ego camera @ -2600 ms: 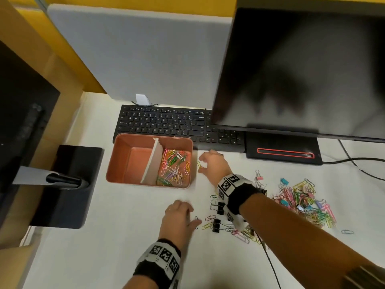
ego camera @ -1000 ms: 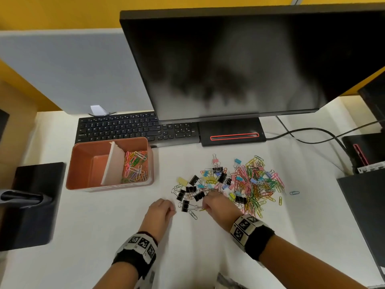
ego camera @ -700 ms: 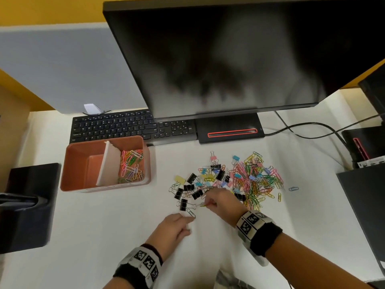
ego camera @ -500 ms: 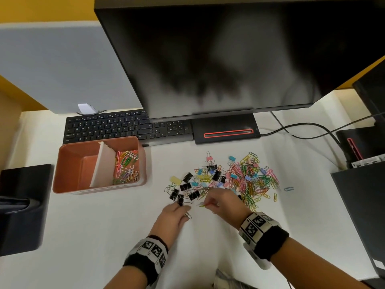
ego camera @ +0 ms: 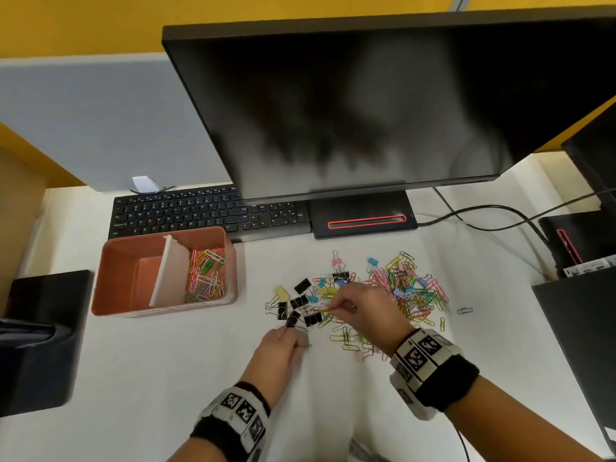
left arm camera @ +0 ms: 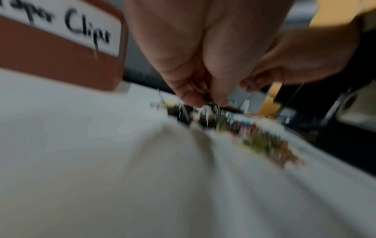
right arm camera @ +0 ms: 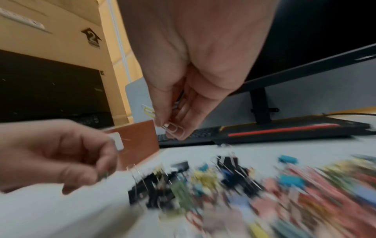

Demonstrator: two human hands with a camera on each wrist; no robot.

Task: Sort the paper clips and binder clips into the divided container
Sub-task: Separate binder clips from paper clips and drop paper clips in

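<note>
A terracotta divided container [ego camera: 116, 278] stands left of centre, with a white divider [ego camera: 168, 266]. Coloured paper clips [ego camera: 206, 275] lie in its right compartment; the left one holds nothing. A mixed pile of clips [ego camera: 400, 291] covers the white desk, with black binder clips [ego camera: 301, 303] at its left edge. My left hand [ego camera: 289, 329] pinches a black binder clip [ego camera: 292, 320] there; in the blurred left wrist view its fingertips [left arm camera: 191, 99] close on something dark. My right hand [ego camera: 336, 306] hovers over the pile and pinches several paper clips [right arm camera: 173, 128], pink and yellow.
A black keyboard [ego camera: 206, 211] and a monitor base [ego camera: 363, 218] lie behind the container and pile. A dark box [ego camera: 580, 328] borders the desk on the right, a black stand [ego camera: 43, 335] on the left. Cables [ego camera: 483, 221] run at the back right. The container's front label [left arm camera: 81, 30] reads "Paper Clips".
My left hand has moved forward from the bare desk to the black binder clips and closed on one. My right hand has lifted slightly over the pile, still holding its paper clips.
</note>
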